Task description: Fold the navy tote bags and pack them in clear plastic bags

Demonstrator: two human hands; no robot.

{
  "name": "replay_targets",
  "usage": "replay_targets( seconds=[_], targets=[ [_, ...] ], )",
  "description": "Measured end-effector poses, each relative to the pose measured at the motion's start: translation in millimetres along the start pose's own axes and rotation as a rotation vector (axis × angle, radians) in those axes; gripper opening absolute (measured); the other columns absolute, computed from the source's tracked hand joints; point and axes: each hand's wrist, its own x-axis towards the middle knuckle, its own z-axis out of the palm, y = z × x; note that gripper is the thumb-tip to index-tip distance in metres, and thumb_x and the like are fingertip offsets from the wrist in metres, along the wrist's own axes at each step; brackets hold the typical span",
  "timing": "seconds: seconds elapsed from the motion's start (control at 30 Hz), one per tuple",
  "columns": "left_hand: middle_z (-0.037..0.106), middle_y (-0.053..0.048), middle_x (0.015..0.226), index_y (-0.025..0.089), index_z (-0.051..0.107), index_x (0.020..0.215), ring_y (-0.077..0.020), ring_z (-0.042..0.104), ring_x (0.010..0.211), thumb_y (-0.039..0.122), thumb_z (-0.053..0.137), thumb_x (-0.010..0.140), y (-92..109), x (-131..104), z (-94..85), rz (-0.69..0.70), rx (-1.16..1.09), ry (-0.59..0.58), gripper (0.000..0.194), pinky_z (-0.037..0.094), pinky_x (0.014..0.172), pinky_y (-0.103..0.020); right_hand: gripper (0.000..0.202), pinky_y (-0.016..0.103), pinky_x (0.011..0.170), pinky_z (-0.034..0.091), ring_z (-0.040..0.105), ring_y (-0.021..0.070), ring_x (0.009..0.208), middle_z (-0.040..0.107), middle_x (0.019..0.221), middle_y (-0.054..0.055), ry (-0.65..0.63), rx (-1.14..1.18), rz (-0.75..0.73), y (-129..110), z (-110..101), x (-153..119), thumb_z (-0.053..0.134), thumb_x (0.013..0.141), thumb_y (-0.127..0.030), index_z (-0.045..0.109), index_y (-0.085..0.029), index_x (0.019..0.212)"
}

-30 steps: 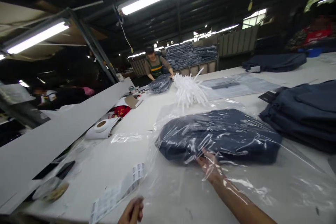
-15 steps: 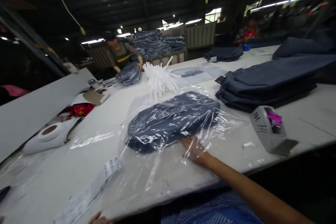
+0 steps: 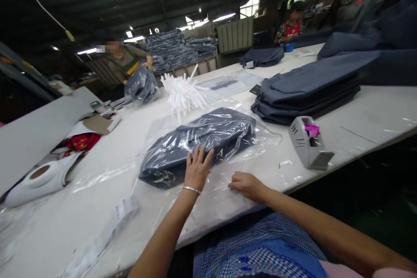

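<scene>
A dark blue fabric bag lies inside a clear plastic bag on the white table. My left hand rests on its near side, fingers spread over the plastic, a bangle at the wrist. To the right, my right hand is closed at the loose near part of the plastic, its fingertips curled onto the film. Beyond the wrapped bag stands a bunch of white strips.
Stacked dark blue bags lie at the right, behind a grey tape dispenser. A label strip and a white roll lie at left. Across the table, a person handles another plastic-wrapped bag.
My left hand has come from the bottom edge onto the wrapped bag. My right hand has drawn out from under the plastic toward me. The person opposite has lifted their wrapped bag.
</scene>
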Motion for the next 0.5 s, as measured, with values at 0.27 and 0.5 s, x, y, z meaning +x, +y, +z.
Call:
replay_targets(
  seconds=[0.27, 0.5],
  targets=[
    [0.032, -0.005, 0.157, 0.028, 0.028, 0.151, -0.0234, 0.028, 0.146, 0.023, 0.049, 0.095, 28.0, -51.9, 29.7, 0.067, -0.038, -0.004, 0.060, 0.024, 0.119, -0.047, 0.030, 0.027, 0.060, 0.041, 0.055, 0.0152, 0.068, 0.064, 0.074, 0.002, -0.031, 0.173, 0.091, -66.4, -26.8, -91.9, 0.039, 0.100, -0.018, 0.069, -0.019, 0.096],
    [0.038, -0.008, 0.155, 0.029, 0.031, 0.150, -0.0270, 0.032, 0.144, 0.031, 0.058, 0.092, 34.2, -92.1, -7.7, 0.091, -0.057, 0.163, 0.064, 0.022, 0.119, -0.053, 0.038, 0.049, 0.111, 0.034, 0.056, 0.0239, 0.121, 0.066, 0.124, 0.006, 0.209, -0.167, 0.098, -58.2, -96.7, -80.6, 0.066, 0.089, -0.018, 0.062, -0.025, 0.126]
  ],
)
